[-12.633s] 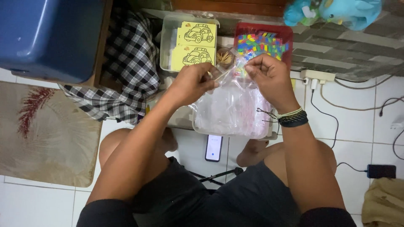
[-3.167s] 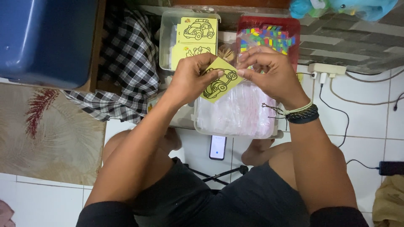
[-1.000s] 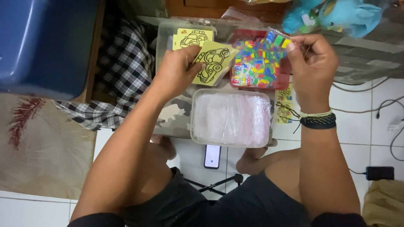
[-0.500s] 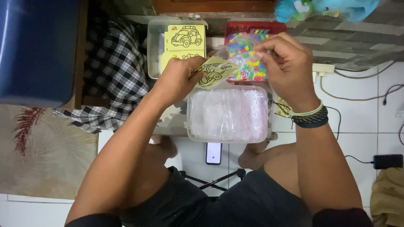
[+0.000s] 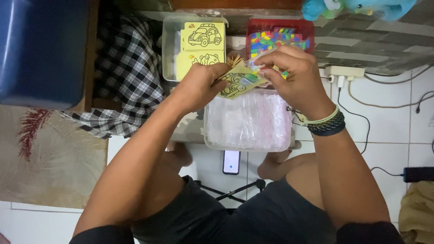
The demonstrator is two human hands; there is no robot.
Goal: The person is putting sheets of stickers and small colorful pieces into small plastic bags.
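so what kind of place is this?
Probably a home floor used as a packing spot: white tiled floor, woven mat, power strip with trailing cables. The hands work over tubs of clear bags and yellow car cards.

Both arms reach forward from the near edge toward the far middle of the scene, and the forearms come close together there. The left hand (image 5: pixel 199 86) is curled, its fingers bent and pinched at the tips. The right hand (image 5: pixel 291 77) is just to the right of it, fingers also bent and pinched, almost touching the left fingertips. The right wrist carries two bands. Both legs are folded below.
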